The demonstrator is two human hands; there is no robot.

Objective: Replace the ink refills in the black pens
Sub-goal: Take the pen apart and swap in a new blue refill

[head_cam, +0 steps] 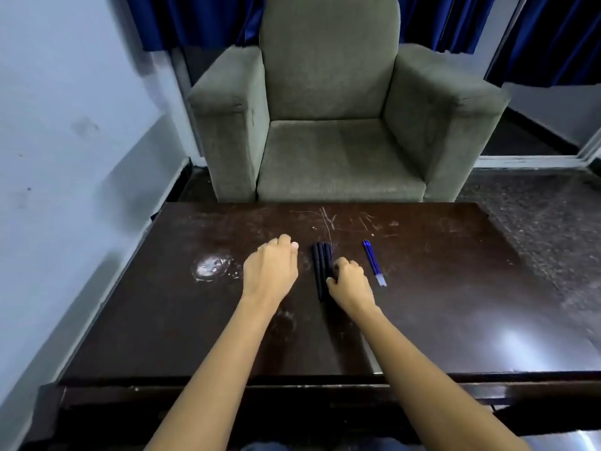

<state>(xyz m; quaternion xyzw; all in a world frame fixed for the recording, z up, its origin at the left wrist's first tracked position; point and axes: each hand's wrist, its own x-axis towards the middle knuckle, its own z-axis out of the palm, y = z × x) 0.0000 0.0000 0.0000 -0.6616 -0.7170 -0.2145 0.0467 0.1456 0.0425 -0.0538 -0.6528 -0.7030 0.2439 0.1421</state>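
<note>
Head: right fingers (pixel 340 265) around black pens (pixel 320 268).

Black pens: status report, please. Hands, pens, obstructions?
Left hand empty, beside pens. Right hand gripping black pens. Blue refills lying right, untouched. Nothing obstructing.

A: Lighting?
B: Dim, cool overall. One hard glare patch on the bench (pixel 422 304), near right. Shadows soft and faint.
A: Sharpness?
B: Soft throughout. The black pens (pixel 322 271) barely separate from the dark top. Wide-angle lens bends the wall (pixel 65 157) and the bench edges; curtains (pixel 553 34) are smeared at the top corners.
</note>
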